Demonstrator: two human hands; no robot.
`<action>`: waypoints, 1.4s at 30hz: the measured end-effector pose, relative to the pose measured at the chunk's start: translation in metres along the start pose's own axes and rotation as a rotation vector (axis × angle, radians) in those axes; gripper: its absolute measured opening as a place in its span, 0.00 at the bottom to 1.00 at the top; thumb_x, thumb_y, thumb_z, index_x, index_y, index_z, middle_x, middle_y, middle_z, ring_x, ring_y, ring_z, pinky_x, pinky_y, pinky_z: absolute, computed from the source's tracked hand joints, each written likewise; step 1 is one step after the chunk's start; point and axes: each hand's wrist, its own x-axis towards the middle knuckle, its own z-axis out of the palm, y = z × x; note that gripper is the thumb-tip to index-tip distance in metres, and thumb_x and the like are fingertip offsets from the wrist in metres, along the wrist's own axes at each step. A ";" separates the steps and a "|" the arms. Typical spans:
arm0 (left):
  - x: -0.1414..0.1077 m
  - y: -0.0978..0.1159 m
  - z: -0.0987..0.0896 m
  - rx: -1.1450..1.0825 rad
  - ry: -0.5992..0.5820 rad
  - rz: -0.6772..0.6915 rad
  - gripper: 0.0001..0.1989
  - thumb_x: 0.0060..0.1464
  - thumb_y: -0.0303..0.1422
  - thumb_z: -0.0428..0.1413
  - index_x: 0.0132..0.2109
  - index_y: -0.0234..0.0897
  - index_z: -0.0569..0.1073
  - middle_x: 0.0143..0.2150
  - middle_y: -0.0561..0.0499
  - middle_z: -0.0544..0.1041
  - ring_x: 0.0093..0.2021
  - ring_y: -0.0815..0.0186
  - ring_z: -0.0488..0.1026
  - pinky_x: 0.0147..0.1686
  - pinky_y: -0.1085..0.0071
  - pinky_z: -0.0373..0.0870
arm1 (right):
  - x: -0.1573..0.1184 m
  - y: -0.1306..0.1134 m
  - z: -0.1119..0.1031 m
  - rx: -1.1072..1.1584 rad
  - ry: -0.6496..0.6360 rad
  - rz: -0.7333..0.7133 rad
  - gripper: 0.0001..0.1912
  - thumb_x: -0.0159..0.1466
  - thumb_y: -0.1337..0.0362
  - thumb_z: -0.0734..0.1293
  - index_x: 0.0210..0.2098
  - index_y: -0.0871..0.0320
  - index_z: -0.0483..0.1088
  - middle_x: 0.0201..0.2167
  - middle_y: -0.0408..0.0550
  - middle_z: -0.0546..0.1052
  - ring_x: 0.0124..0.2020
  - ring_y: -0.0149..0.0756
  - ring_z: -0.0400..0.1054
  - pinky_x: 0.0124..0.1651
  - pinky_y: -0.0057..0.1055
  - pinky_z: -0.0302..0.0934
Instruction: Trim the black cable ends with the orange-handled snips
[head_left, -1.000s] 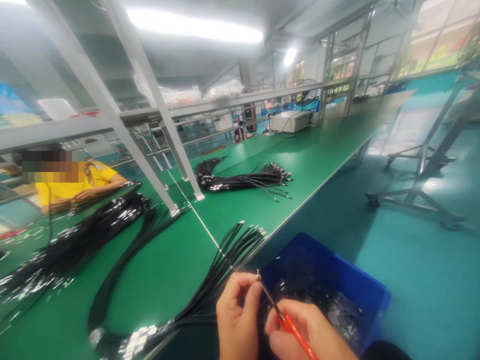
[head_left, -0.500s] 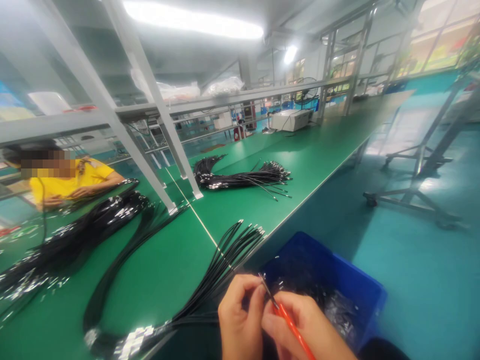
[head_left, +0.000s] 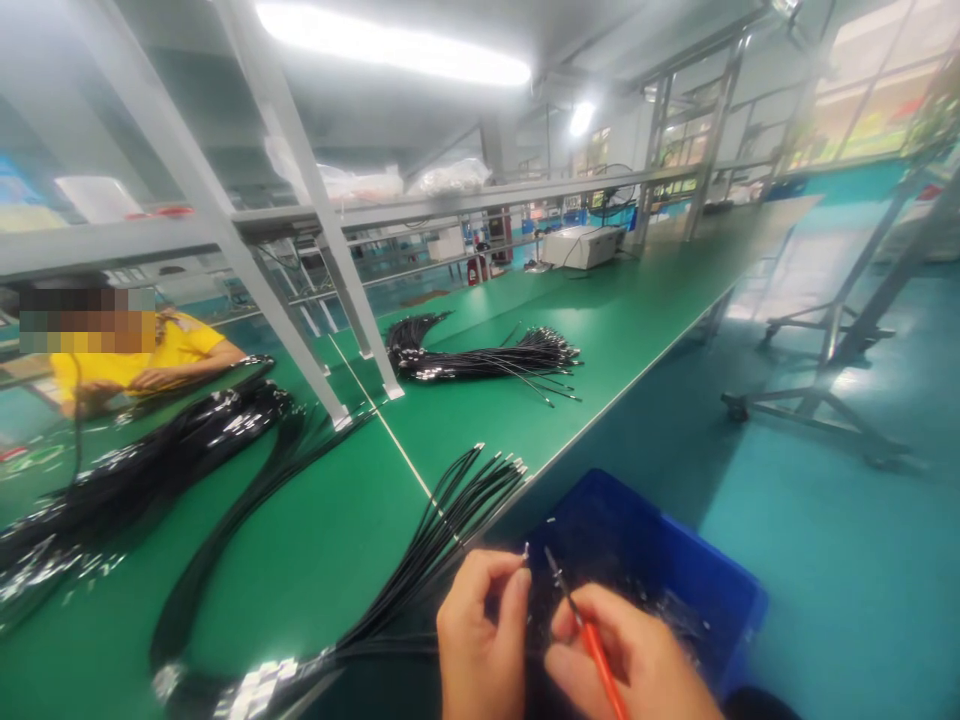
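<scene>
My left hand is closed in a pinch, with a small silvery cable tip standing up between thumb and forefinger. Most of that cable is hidden behind the fingers. To its right, my right hand grips a red-handled tool with a slim dark metal point. The point sits a little apart from the cable tip; the tool's exact kind is unclear. A bundle of black cables with metal ends lies over the table edge, left of my left hand. Under both hands is a blue bin holding small pieces, blurred.
Another bundle of black cables rests further along the green table. A larger black cable pile lies left, near a person in a yellow top. Metal shelf posts rise from the table. A wheeled metal stand stands at right.
My right hand has drawn the red-handled tool right and slightly down, so its point has come away from the cable tip. My left hand has barely moved.
</scene>
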 end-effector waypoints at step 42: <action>0.003 0.005 -0.003 -0.519 -0.273 -0.418 0.09 0.47 0.34 0.60 0.24 0.34 0.71 0.20 0.55 0.70 0.22 0.70 0.65 0.25 0.76 0.62 | 0.015 -0.005 0.000 0.457 0.185 -0.101 0.20 0.50 0.57 0.75 0.40 0.54 0.69 0.24 0.38 0.71 0.21 0.26 0.59 0.24 0.23 0.53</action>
